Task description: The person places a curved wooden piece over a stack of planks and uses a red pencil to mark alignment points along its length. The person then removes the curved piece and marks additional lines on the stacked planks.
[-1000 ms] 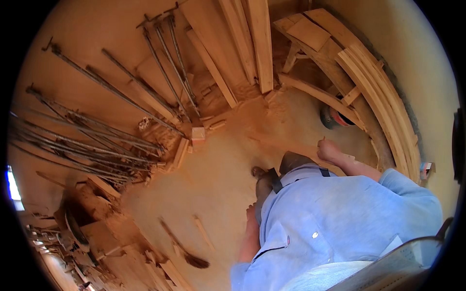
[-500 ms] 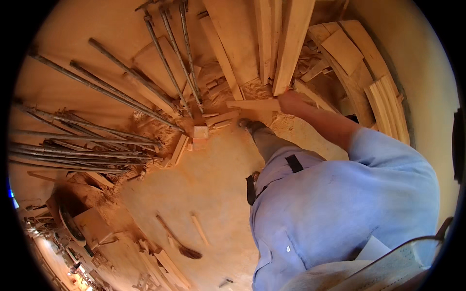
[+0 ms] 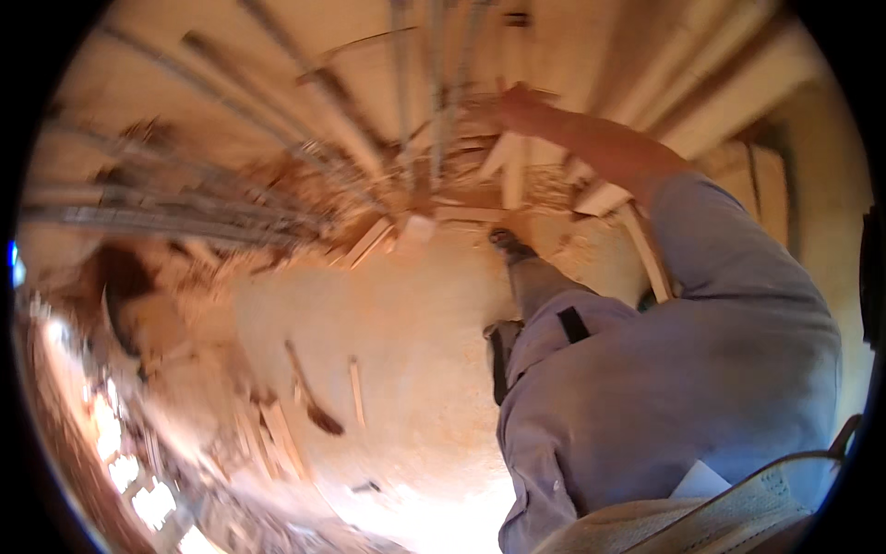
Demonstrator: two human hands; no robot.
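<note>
My right hand (image 3: 524,109) is stretched far forward, among timber and shavings by the wall. Motion smears its fingers, so I cannot tell whether they grip anything. Pale wood pieces lie right beneath it: a narrow upright strip (image 3: 513,180) and a slanted offcut (image 3: 496,157) beside it. To the hand's right, long thick planks (image 3: 711,102) lean up. My left hand is not in view.
Metal bar clamps (image 3: 436,92) lean at the far side, with more piled at the left (image 3: 166,220). Offcuts (image 3: 369,242) and a small pale block (image 3: 417,231) edge the floor. A brush with a wooden handle (image 3: 318,415) and a thin stick (image 3: 357,392) lie nearer.
My right hand has moved farther forward, away from the short board it was at. The view has swung, so clamps and planks appear shifted and blurred.
</note>
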